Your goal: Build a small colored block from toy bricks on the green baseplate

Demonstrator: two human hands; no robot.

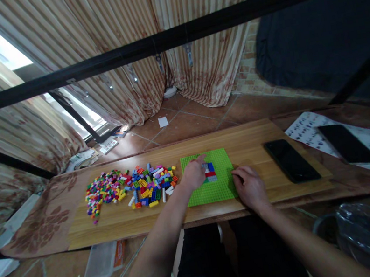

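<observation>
A bright green studded baseplate (225, 188) lies flat on the wooden board. A small group of toy building bricks sits on its middle, with a blue brick (210, 167), a red brick (210, 173) and a grey brick (212, 179) showing. My left hand (195, 173) is over the plate's left half, right beside these bricks. Its fingers are bent together at them, one sticking forward; whatever they pinch is hidden. At the plate's right edge, my right hand (251, 186) rests with curled fingers, thumb and forefinger gripping the rim.
Left of the plate are a spread of larger loose bricks (150, 187) and a heap of tiny colourful pieces (104, 189). A black phone (291, 160) lies at right. Beyond it, a dark flat device (348, 143) covers part of a printed sheet (305, 125). A black rail (168, 39) crosses ahead.
</observation>
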